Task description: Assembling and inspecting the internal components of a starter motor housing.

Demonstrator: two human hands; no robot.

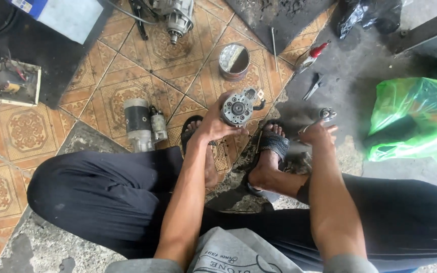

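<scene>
A crumpled bright green plastic bag (418, 119) is seen at three o'clock, lying on the grey concrete. A black plastic bag (365, 15) is found at one o'clock, near the top edge. At eleven o'clock, a small white and blue label (22, 5) is stuck on a pale blue box (67, 17).

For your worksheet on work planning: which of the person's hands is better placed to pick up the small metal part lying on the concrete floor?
Right, probably. The right hand is empty and beside the small part; the left hand holds the motor housing.
</scene>
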